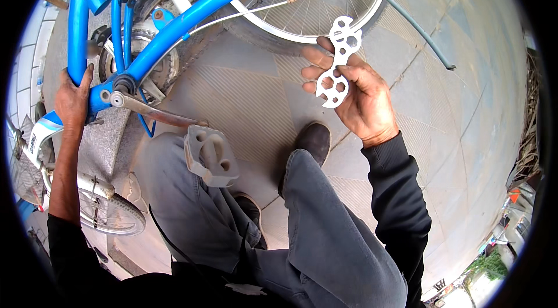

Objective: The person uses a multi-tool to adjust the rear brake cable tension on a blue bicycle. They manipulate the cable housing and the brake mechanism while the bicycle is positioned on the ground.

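Note:
A blue bicycle frame (pixel 209 3) crosses the upper left of the head view. My left hand (pixel 73 99) is closed around its lower tube near the crank. Between the thumb and fingers of my right hand (pixel 363 93) is a flat silver multi-hole bicycle spanner (pixel 332 88), held up with its hexagonal holes facing me. It is apart from the bicycle. Below the frame, a crank arm (pixel 165 115) reaches toward my left knee and carries a grey pedal (pixel 210 157).
At the top is the rear wheel (pixel 308 23), with a kickstand (pixel 418 32) sticking out to the right. The front wheel (pixel 116 215) lies at lower left. Paving tiles (pixel 238 104) lie under my shoes (pixel 314 140). Dry twigs (pixel 530 116) line the far right.

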{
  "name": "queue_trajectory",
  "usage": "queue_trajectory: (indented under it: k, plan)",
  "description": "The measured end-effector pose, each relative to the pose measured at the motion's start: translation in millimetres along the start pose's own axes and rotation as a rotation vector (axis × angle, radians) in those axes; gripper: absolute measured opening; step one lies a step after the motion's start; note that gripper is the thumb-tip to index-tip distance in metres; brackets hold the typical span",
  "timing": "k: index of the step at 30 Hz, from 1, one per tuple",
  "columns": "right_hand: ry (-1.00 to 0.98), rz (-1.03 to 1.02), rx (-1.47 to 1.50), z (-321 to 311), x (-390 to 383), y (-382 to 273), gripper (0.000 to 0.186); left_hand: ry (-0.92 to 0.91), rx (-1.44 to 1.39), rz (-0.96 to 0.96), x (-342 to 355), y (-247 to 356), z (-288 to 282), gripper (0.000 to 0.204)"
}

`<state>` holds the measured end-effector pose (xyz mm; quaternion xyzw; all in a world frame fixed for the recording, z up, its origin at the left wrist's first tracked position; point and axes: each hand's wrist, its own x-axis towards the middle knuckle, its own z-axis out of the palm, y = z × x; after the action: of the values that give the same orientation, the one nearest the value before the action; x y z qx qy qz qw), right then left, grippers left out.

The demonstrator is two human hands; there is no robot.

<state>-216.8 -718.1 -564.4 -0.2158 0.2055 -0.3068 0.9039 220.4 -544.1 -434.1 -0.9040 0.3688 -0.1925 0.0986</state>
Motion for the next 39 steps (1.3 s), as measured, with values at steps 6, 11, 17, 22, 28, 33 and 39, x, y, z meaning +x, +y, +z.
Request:
queue_trajectory:
  k: [6,11,17,22,28,33,39]
  plan:
    - [0.083,0.011,-0.098,-5.0,12.8,4.4,0.043,0.084,-0.021,0.025,-1.2,-9.9,6.2,0.059]
    - [0.304,-0.031,-0.413,-24.2,42.0,2.0,0.052,0.009,-0.025,-0.02,0.9,-3.1,2.0,0.06]
    - [0.383,-0.227,-0.759,-48.7,78.9,-0.7,0.034,0.043,-0.015,-0.034,-0.4,-7.8,6.7,0.061]
    - [0.431,-0.552,-1.179,-69.1,94.0,-0.3,0.043,0.035,0.013,-0.034,1.8,-8.8,8.5,0.062]
    - [0.464,-0.594,-1.422,-77.1,98.8,-6.6,0.043,0.026,0.019,-0.034,3.1,-8.9,9.6,0.063]
    - [0.445,-0.6,-1.424,-64.0,98.7,-7.8,0.044,0.035,0.025,-0.033,2.5,-11.5,10.1,0.062]
    - [0.453,-0.644,-1.42,-66.7,106.6,-4.9,0.044,0.034,0.002,-0.037,2.3,-6.1,7.1,0.06]
